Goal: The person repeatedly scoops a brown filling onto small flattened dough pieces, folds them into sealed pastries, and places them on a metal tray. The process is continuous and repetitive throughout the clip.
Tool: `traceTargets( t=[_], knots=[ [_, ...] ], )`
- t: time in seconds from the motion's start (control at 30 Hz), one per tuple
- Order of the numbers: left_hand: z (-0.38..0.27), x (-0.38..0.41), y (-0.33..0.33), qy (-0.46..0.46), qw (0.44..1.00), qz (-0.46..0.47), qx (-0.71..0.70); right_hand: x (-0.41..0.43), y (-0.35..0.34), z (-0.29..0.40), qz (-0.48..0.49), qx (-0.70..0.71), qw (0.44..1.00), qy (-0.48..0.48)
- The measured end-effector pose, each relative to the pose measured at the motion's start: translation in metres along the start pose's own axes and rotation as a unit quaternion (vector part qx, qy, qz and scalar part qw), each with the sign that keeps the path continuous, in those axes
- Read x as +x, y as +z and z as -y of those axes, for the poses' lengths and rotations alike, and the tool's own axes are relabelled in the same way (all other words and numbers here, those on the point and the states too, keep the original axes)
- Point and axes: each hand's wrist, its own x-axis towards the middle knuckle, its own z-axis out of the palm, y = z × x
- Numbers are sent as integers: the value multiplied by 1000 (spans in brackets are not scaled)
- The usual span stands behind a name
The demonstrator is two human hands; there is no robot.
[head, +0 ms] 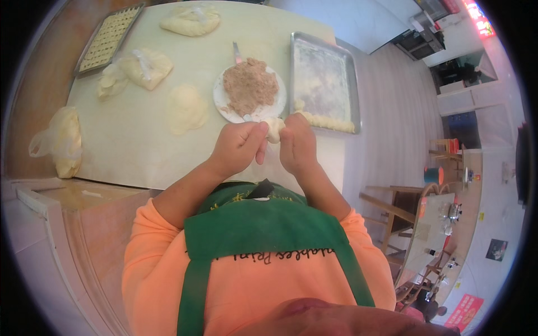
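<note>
Between the fingers of both hands is a small dumpling of pale dough, pinched at its two sides. My left hand grips its left edge, and the thumb lies along the top. My right hand presses the other side with curled fingers. Just beyond them stands a white plate heaped with minced meat filling. A flat metal utensil sticks out from the far side of the filling. To the right, a metal tray dusted with flour has a row of dumplings along its near edge.
A flat mound of dough lies left of the plate. Bagged dough lumps rest at the back, centre left and far left of the work table. A filled tray sits at the back left corner. Chairs stand right.
</note>
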Motion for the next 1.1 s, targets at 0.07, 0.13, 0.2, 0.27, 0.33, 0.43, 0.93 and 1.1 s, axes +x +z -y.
traceTargets(
  t=[0.07,0.13,0.2,0.27,0.33,0.43,0.93,1.1],
  knots=[
    [-6,-1,-2,17,999,36,11,-3,1,-3,-12,12,1000,-21],
    [-6,0,-3,61,994,51,71,-5,2,-4,-23,27,999,-32],
    [-7,1,-3,91,986,44,133,-4,4,-2,-53,59,996,-36],
    [-13,0,-2,106,974,16,197,-4,3,0,-70,84,994,-30],
    [-15,-5,0,58,997,51,32,-4,1,2,-73,104,992,-17],
    [-19,-6,10,19,996,65,-61,-2,2,1,-139,80,986,-40],
    [-2,6,15,112,970,5,215,1,-11,7,-57,50,997,-1],
    [22,14,16,-54,974,53,215,-17,0,-10,-16,128,961,243]
  ],
)
